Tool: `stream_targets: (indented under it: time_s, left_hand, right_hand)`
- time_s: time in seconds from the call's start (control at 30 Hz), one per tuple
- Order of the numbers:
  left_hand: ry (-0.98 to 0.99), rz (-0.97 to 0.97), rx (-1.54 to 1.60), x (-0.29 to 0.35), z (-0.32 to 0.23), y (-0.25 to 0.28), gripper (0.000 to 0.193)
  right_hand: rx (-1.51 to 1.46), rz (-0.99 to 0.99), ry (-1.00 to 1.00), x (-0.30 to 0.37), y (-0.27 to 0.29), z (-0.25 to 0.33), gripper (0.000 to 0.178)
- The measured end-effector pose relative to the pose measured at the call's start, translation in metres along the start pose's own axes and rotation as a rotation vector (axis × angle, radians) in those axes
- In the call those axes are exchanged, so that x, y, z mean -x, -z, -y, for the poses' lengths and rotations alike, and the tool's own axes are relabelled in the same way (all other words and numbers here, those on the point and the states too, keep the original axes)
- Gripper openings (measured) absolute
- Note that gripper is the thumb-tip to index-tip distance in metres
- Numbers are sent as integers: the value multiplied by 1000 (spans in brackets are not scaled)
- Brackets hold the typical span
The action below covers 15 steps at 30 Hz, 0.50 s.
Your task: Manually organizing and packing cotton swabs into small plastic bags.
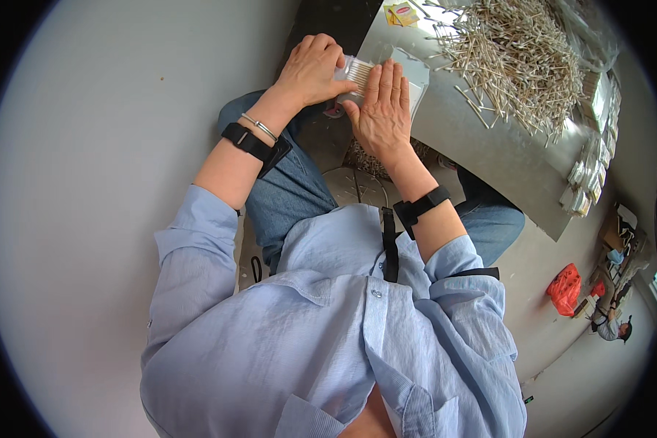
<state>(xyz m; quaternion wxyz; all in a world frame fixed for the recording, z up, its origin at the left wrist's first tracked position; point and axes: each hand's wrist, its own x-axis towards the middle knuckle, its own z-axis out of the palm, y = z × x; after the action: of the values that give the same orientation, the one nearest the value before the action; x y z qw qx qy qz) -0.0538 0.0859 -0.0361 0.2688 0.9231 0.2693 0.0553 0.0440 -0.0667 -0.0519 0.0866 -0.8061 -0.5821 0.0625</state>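
Observation:
A row of cotton swabs [359, 75] in what looks like a clear plastic bag lies at the near left corner of the metal table [452, 120]. My left hand [312, 71] grips its left side, fingers curled over the edge and thumb along the front. My right hand [384, 117] lies flat over the right part, fingers straight and close together, hiding what is beneath. Past its fingertips shows a pale, flat sheet or tray [410, 67], partly covered by the hand.
A big heap of loose cotton swabs [515, 62] covers the table's far side. Filled packets [591, 171] line its right edge; a yellow card [401, 14] lies at the back. Below the table is a container of swabs [366, 158]. A red bag [564, 290] and another person [612, 325] are at right.

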Motion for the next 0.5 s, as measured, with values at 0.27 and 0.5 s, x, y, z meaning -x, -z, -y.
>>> stream_targets:
  time_s: [0.27,0.5]
  left_hand:
    - [184,-16,-30,1,-15,-3,29]
    - [234,-25,-32,-8,-13,-12,25]
  right_hand:
    - [16,-33,9,0,-4,-1,81]
    - [-4,-21,3,-1,-2,1,81]
